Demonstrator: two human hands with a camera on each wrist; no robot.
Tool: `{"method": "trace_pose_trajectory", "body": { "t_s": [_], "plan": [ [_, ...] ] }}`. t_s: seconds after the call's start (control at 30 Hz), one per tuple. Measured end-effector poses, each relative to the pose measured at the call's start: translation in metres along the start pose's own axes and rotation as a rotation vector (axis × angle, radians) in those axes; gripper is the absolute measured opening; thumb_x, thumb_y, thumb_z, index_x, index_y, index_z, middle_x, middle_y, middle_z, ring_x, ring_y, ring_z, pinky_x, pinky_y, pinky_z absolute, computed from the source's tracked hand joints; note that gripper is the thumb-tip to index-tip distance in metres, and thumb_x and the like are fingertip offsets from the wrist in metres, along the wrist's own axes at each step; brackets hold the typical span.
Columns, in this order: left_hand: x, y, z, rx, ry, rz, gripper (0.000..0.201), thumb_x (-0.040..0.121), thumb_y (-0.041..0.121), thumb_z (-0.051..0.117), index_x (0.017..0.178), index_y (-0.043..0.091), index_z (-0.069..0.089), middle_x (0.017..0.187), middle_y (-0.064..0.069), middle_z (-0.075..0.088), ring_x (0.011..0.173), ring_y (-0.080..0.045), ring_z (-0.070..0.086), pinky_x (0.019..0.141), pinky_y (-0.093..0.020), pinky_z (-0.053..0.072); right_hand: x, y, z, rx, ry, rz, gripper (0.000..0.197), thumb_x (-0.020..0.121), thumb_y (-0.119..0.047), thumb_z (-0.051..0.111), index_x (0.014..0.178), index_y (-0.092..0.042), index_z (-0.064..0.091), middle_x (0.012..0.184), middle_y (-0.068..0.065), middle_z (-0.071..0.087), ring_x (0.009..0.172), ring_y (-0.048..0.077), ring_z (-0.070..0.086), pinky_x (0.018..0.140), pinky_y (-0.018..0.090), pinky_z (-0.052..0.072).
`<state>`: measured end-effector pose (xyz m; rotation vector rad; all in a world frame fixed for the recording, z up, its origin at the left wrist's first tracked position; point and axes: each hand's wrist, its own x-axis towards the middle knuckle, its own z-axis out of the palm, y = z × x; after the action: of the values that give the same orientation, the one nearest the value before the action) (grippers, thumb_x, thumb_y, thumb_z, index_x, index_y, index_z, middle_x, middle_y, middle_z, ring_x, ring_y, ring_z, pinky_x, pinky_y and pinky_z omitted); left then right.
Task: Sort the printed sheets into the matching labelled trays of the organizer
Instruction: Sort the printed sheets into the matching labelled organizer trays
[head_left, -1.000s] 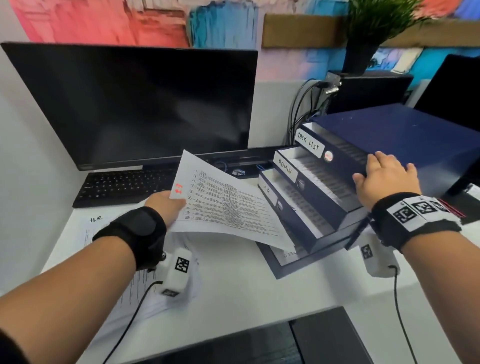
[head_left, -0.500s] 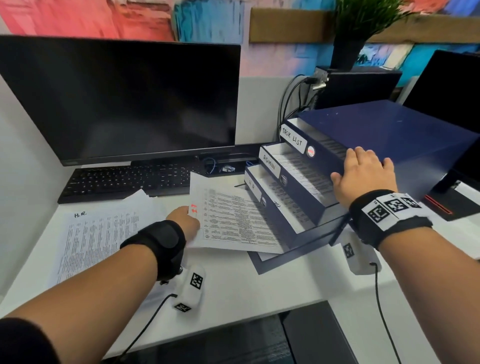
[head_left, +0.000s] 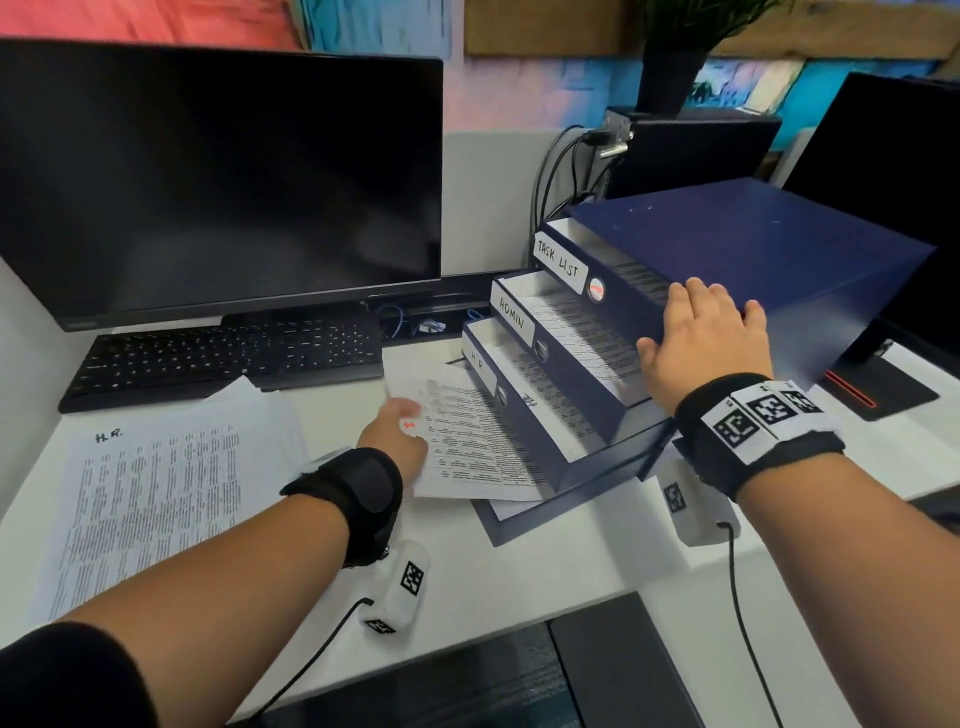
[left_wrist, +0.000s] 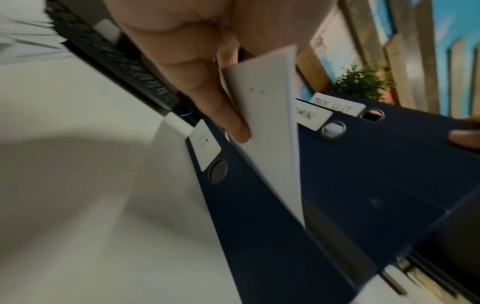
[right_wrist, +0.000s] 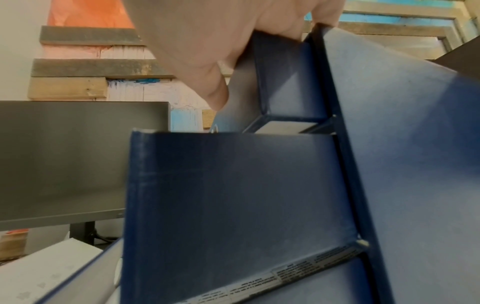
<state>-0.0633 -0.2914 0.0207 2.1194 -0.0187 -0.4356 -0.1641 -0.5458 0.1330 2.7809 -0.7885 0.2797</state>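
A navy organizer (head_left: 753, 244) stands at the right with drawers pulled out, labelled TASK LIST (head_left: 560, 259), ADMIN (head_left: 514, 315) and H.R (head_left: 479, 362), above a lower tray (head_left: 498, 525). My left hand (head_left: 400, 436) pinches the left edge of a printed sheet (head_left: 467, 447), whose right part lies under the H.R drawer, over the lower tray. In the left wrist view, finger and thumb grip the sheet (left_wrist: 270, 127) in front of the drawer fronts (left_wrist: 363, 174). My right hand (head_left: 701, 338) rests flat on the organizer's top front corner, thumb against the drawer side (right_wrist: 233, 195).
A stack of printed sheets headed H.R. (head_left: 156, 483) lies on the white desk at the left. A keyboard (head_left: 223, 358) and a dark monitor (head_left: 218, 176) stand behind. Cables (head_left: 561, 171), a plant pot (head_left: 670, 78) and a second monitor (head_left: 883, 208) crowd the back right.
My left hand has lowered the sheet and carried it right, so its far end now lies under the H.R drawer. The right hand stays on the organizer.
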Motion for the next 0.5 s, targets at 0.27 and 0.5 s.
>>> {"method": "trace_pose_trajectory", "body": {
  "t_s": [0.27, 0.5],
  "plan": [
    [-0.003, 0.013, 0.022, 0.129, -0.289, 0.09, 0.041, 0.092, -0.004, 0.043, 0.126, 0.011, 0.058, 0.141, -0.005, 0.046, 0.127, -0.022, 0.046, 0.095, -0.013, 0.03, 0.0, -0.001, 0.001, 0.014, 0.007, 0.006, 0.065, 0.092, -0.041, 0.045, 0.145, -0.007, 0.027, 0.151, 0.011, 0.028, 0.139, 0.028, 0.022, 0.113, 0.051, 0.016],
    [0.005, 0.011, 0.031, 0.267, -0.164, 0.198, 0.028, 0.085, -0.004, 0.053, 0.105, 0.008, 0.069, 0.133, -0.005, 0.056, 0.116, -0.022, 0.056, 0.089, -0.013, 0.036, 0.0, -0.001, 0.001, 0.013, 0.004, 0.011, 0.066, 0.092, -0.042, 0.044, 0.145, -0.008, 0.025, 0.152, 0.01, 0.026, 0.14, 0.028, 0.021, 0.113, 0.051, 0.015]
  ]
}}
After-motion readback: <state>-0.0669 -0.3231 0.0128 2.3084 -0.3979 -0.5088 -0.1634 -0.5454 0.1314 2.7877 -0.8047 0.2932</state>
